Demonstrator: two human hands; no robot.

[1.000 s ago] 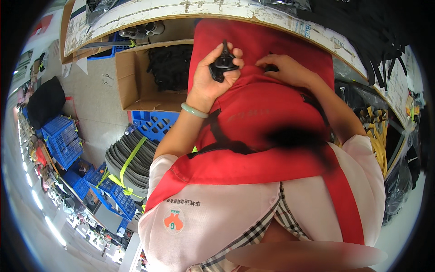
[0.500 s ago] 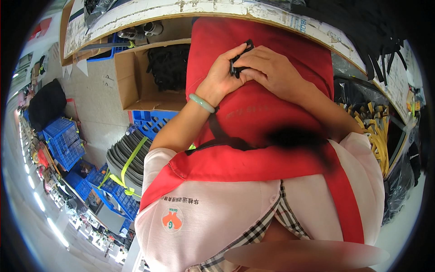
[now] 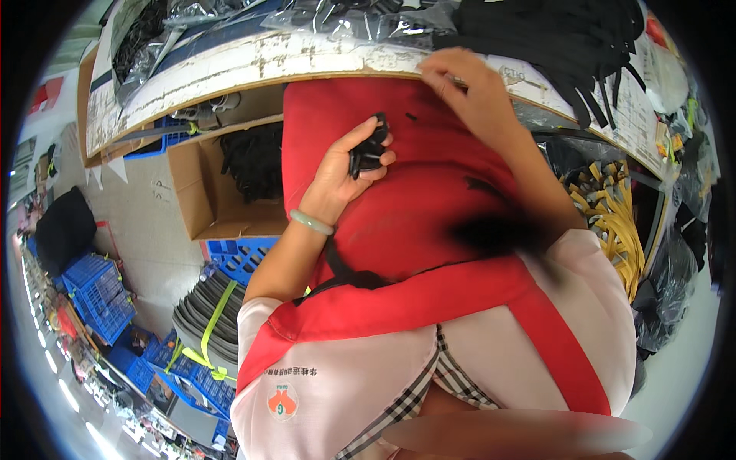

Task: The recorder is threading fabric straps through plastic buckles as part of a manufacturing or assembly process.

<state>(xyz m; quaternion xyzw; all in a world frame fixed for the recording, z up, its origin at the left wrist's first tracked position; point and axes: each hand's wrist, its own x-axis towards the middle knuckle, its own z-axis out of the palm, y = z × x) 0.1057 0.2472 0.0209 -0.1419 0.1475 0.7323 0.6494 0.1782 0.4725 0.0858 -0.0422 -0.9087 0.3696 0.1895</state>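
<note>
My left hand [image 3: 341, 165] is closed around several small, glossy black plastic pieces [image 3: 366, 153] above the red apron [image 3: 414, 199] on my lap. Their exact kind is hard to make out; they could be buckles. A pale green bangle [image 3: 312, 223] circles that wrist. My right hand [image 3: 474, 86] is raised over the front edge of the white worktable [image 3: 307, 61], apart from the left. Its fingers are loosely bent with a gap to the thumb, and nothing shows in them.
Black straps [image 3: 552, 46] and clear plastic bags [image 3: 368, 23] lie on the table. Under it at left stands a cardboard box [image 3: 188, 192] with black items. Yellow straps [image 3: 613, 230] hang at right. Blue crates [image 3: 100, 295] and a bundled grey stack [image 3: 207, 318] stand at left.
My hands, together at the black pieces before, are now apart. The right has moved up to the table edge; the left has closed around the pieces. The view has shifted, showing more tabletop.
</note>
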